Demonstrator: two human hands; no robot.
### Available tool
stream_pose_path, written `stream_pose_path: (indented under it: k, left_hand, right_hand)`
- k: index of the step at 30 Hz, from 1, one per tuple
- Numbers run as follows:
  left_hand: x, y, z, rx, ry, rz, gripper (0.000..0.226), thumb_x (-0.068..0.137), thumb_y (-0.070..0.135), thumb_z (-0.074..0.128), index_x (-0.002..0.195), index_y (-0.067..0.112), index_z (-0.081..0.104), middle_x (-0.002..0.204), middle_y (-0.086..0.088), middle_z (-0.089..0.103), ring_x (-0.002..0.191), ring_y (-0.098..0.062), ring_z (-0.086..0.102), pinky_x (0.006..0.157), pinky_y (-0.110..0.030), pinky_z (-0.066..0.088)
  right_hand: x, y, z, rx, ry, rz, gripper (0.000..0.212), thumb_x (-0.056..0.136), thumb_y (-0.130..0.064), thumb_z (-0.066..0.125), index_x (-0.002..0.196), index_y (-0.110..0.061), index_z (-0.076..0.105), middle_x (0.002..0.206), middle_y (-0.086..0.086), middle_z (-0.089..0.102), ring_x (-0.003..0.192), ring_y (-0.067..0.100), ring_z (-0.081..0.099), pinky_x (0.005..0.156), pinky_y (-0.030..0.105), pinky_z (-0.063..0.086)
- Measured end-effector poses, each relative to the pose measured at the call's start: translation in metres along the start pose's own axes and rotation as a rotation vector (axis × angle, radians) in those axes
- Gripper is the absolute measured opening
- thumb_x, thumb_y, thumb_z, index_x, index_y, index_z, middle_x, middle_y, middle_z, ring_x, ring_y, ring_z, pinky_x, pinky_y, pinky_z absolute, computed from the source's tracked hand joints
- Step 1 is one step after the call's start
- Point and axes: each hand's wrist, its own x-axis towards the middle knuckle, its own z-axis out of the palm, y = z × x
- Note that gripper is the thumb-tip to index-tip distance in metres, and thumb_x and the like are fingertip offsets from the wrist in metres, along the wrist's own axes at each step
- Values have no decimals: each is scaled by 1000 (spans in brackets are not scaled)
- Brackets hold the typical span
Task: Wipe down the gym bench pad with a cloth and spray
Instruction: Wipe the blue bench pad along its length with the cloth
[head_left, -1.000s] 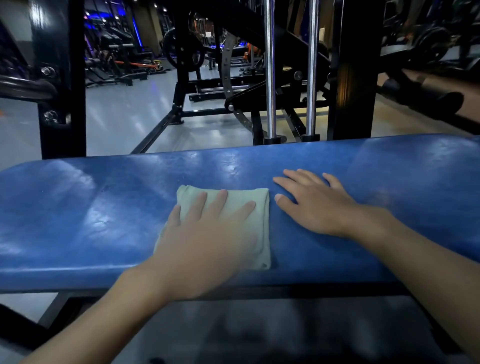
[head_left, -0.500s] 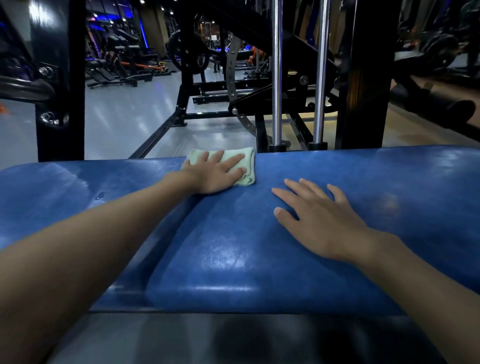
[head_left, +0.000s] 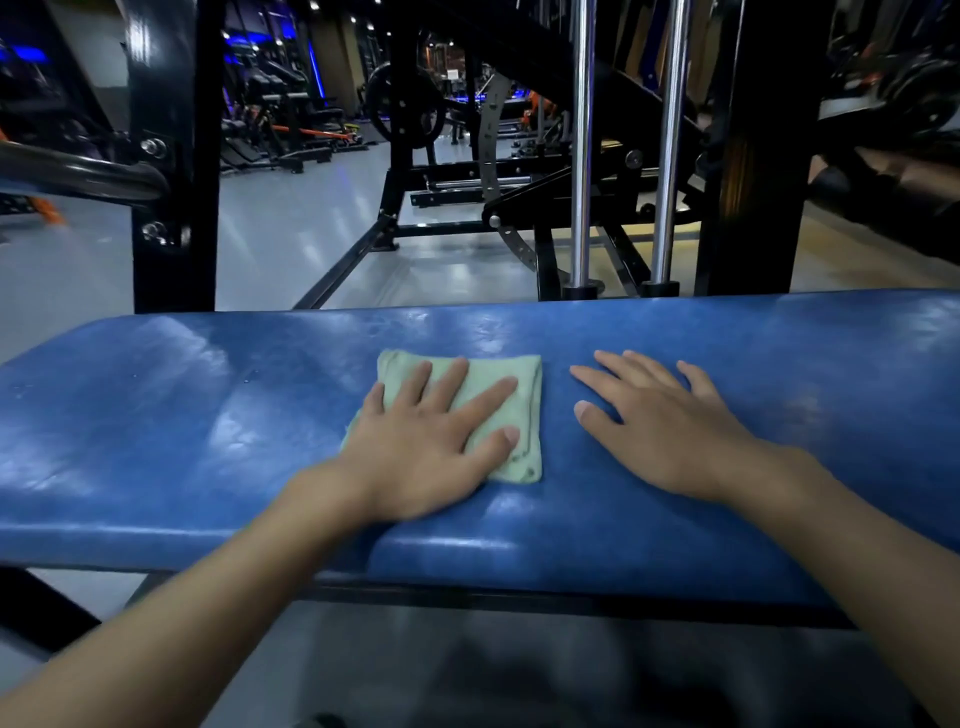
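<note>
Cloth (head_left: 493, 370), pale green and folded into a rough rectangle, is laid flat on the blue padded surface (head_left: 208, 415), roughly midway between its near and far edges. It is pressed down by the left hand (head_left: 426, 447), which is spread palm-down on top of it with the fingers straight and slightly fanned. Nothing is gripped or pinched, and the far edge and right side of the cloth are left uncovered.

The right hand (head_left: 660, 431) is placed just beside the cloth, on its right, flat on the bare padding with the fingers extended and apart. Nothing is held by it, and a narrow strip of blue padding is seen between it and the cloth. Glossy highlights and dull, scuffed patches are seen across the padding.

Behind the surface, two upright chrome rods (head_left: 582, 156) are seen rising from the floor (head_left: 291, 244), which is pale grey and shiny. A thick black post (head_left: 174, 156) is seen at the left, with bolts on its side. Further gym machines are made out in the dim background, lit in places by blue light.
</note>
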Motion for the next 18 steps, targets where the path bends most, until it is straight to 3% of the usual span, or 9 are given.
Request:
stream_pose_path:
  k: [3, 7, 9, 13, 18]
  left_hand:
    - [-42, 3, 4, 21, 30, 6, 74, 68, 80, -9, 141, 68, -14, 166, 12, -10, 152, -20, -12, 120, -53, 1]
    - [-46, 3, 6, -4, 41, -6, 73, 68, 81, -9, 139, 70, -13, 166, 14, -10, 152, -18, -11, 120, -53, 1]
    - [-26, -2, 4, -16, 39, -18, 73, 69, 83, -4, 141, 70, -9, 166, 15, -7, 153, -18, -8, 120, -54, 2]
    - [39, -23, -5, -25, -10, -60, 58, 91, 77, 16, 145, 66, 1, 167, 12, -5, 153, -20, -7, 119, -58, -1]
    - [127, -49, -18, -25, -18, -111, 58, 92, 74, 17, 147, 63, 3, 167, 9, 0, 153, -25, -2, 118, -61, 1]
  right_hand:
    - [0, -1, -2, 3, -15, 3, 57, 99, -56, 17, 154, -42, 16, 165, -14, 5, 150, 6, -2, 121, 48, -4]
    - [7, -5, -12, 6, 4, 18, 55, 99, -56, 26, 152, -39, 26, 163, -13, 14, 150, 8, 2, 120, 52, -4]
    - [11, -12, -14, 38, 23, -3, 56, 99, -57, 25, 153, -39, 22, 163, -15, 12, 150, 7, 0, 120, 51, -6]
    - [15, -20, 1, -6, -51, -36, 58, 99, -59, 17, 154, -44, 9, 164, -17, -1, 151, 8, -8, 120, 53, -7]
    - [16, -17, 6, -28, -3, -51, 58, 97, -60, 15, 153, -45, 12, 165, -16, 0, 151, 8, -6, 120, 54, -3]
